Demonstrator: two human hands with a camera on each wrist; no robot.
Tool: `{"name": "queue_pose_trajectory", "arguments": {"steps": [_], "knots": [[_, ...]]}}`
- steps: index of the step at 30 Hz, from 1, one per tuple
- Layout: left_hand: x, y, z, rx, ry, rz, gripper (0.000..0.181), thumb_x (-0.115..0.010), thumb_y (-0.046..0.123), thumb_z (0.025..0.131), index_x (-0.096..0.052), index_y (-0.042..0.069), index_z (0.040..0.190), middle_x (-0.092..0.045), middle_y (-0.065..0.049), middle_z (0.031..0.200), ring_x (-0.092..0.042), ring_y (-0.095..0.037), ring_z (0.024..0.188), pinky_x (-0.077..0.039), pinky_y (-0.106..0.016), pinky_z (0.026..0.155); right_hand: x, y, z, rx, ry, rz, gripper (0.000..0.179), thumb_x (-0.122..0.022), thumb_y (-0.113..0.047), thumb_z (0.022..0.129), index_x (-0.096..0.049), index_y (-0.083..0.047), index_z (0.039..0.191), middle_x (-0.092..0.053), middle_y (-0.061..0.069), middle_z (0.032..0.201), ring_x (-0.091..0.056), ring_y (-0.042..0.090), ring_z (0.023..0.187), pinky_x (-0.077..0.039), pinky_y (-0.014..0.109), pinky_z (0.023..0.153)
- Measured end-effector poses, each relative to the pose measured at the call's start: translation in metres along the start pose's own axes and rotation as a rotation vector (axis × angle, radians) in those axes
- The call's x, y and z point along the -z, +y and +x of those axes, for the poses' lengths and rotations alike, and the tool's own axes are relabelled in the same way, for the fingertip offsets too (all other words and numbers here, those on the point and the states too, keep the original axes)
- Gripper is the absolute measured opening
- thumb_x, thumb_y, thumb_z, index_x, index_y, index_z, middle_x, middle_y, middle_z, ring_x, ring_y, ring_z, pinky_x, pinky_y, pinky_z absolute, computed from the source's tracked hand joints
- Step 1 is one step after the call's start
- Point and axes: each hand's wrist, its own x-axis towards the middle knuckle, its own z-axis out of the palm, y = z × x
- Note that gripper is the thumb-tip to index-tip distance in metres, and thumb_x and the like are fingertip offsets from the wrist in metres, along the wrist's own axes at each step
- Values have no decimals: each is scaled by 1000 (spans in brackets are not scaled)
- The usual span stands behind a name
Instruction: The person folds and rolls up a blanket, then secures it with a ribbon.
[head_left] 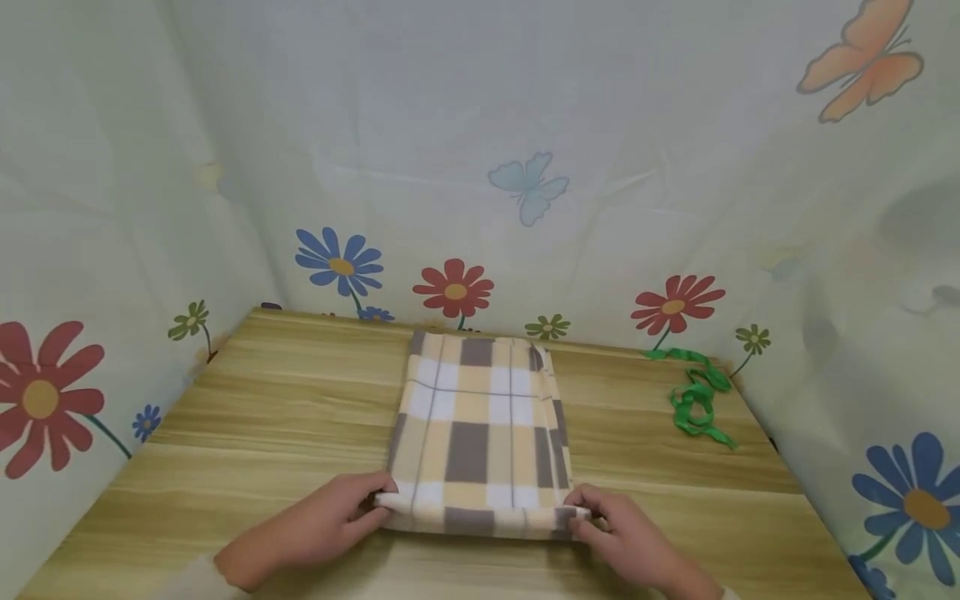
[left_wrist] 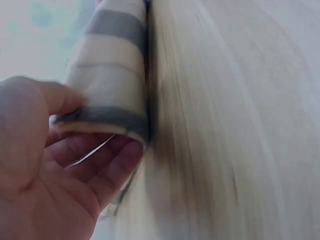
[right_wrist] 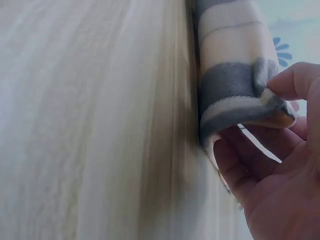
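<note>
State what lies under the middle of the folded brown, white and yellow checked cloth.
Yellowish wood-grain tabletop shows around the cloth and apparently continues beneath; anything else there is covered from view.

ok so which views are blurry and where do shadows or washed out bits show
Head: clearest, though dim, with a faint shadow on the table below the plaid cloth; left wrist: left hand looks soft, backdrop washed out pale; right wrist: table smeared into streaks, dark shadow alongside the plaid cloth.
</note>
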Motion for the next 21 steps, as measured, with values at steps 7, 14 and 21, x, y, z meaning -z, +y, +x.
{"name": "queue_pose_trajectory", "arguments": {"steps": [7,14,21], "knots": [[1,-10,13,168,88,-83,19,-58,33,105,-58,17,95,-58,7,83,-51,-3,74,-45,-24,64,2,12,12,-152,65,70,19,-64,-30,102,-68,-12,106,-70,-1,93,-61,0,79,-53,23,67],[2,-11,26,292,163,-10,18,-67,24,100,-60,13,87,-62,5,75,-52,-5,64,-45,-23,59,1,13,30,-267,156,43,22,-72,-29,96,-71,-7,102,-73,1,86,-63,5,72,-53,23,62],[-1,-11,34,297,186,154,17,-73,14,93,-60,13,82,-55,7,66,-47,-4,57,-41,-21,54,0,12,38,-296,203,-41,18,-77,-23,92,-69,-6,91,-66,-3,68,-53,4,54,-47,22,51]]}}
